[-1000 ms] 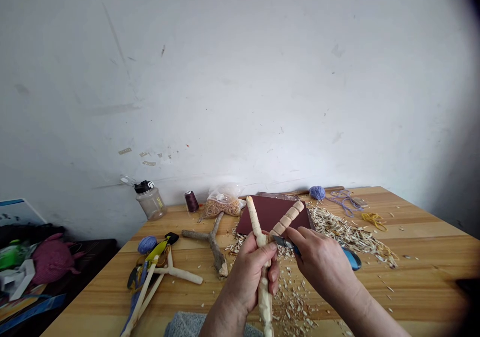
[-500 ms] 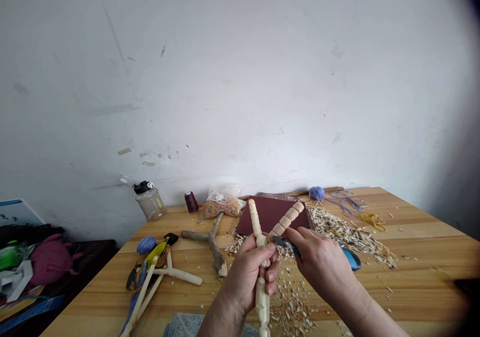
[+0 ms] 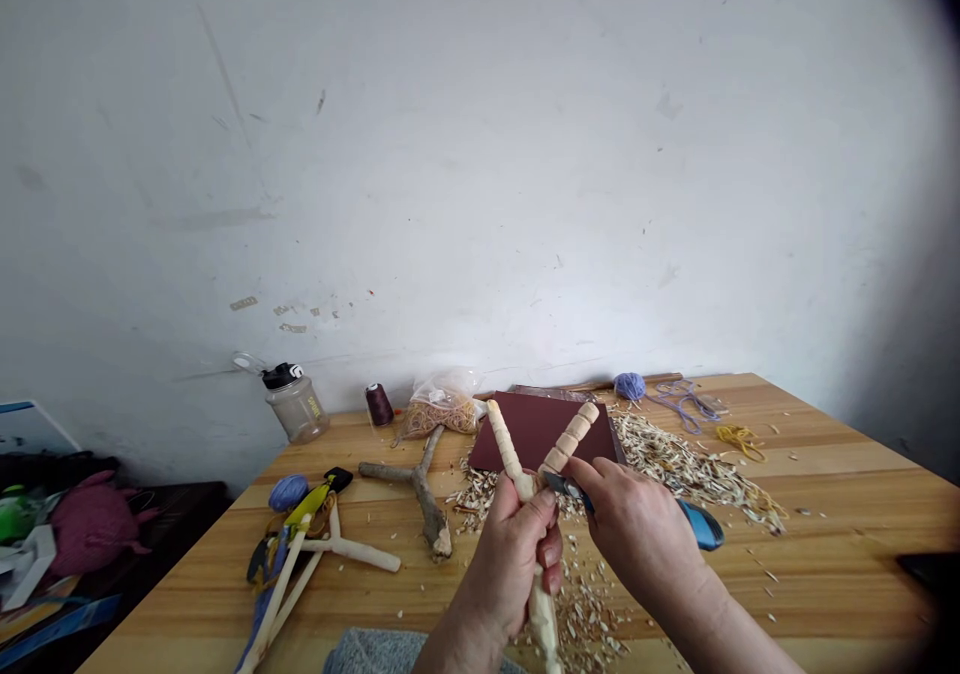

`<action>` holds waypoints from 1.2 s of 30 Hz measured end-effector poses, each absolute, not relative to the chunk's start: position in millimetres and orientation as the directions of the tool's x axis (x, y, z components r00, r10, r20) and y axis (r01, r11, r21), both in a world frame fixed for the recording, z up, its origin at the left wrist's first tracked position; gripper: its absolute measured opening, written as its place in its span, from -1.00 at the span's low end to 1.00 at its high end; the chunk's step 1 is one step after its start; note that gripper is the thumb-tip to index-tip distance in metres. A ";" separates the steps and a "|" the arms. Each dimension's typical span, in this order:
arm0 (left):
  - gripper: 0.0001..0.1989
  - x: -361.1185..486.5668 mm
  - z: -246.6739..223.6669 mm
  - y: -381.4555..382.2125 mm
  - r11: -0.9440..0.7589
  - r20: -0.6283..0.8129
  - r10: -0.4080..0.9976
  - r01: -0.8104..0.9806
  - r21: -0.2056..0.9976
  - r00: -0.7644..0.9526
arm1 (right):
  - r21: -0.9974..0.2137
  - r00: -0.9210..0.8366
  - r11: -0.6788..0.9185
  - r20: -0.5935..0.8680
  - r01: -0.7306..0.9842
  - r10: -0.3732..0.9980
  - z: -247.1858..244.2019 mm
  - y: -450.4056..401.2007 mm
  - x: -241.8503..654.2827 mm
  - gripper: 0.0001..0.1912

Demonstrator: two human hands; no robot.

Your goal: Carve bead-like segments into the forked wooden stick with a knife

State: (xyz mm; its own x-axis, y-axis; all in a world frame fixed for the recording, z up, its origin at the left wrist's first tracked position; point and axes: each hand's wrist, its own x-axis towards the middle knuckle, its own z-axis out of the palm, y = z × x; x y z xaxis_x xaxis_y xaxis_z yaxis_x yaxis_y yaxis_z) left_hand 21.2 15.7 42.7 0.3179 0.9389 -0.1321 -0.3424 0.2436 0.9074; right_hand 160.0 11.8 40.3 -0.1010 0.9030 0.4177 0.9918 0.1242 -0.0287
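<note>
My left hand [image 3: 517, 559] is wrapped round a peeled, Y-shaped wooden fork [image 3: 541, 619] just below where its two prongs part. Ring grooves are cut along both prongs, and the handle hangs down toward me. In my right hand [image 3: 641, 514] is a utility knife [image 3: 703, 525] with a blue handle. Its blade lies against the base of the right prong, close to my left thumb. My right fingers partly hide the knife's body.
Wood shavings [image 3: 697, 469] are heaped beside a dark red sheet [image 3: 517, 424]. A bare forked branch [image 3: 427, 489], peeled forks with a yellow-black tool [image 3: 311, 504], a bottle [image 3: 294, 404], a thread spool [image 3: 379, 406], a bag of rubber bands [image 3: 442, 404] and purple yarn [image 3: 630, 386] lie around the table.
The wooden fork has tilted, its prong tips leaning left and its handle shifting right. The knife blade stays at the base of the right prong.
</note>
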 end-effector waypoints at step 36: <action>-0.79 13.0 48.0 19.4 0.258 -0.093 0.917 -0.397 0.881 0.389 | -0.131 -0.167 0.236 0.399 0.963 0.902 48.4 13.0 170.4 -0.59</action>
State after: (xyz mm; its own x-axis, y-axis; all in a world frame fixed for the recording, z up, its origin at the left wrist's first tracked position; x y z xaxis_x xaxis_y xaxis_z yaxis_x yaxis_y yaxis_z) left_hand 13.0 19.4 48.0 0.3891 0.9165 -0.0928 -0.3972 0.2578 0.8808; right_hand 170.4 13.0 48.4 -0.1670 0.9016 0.3990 0.9629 0.2361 -0.1307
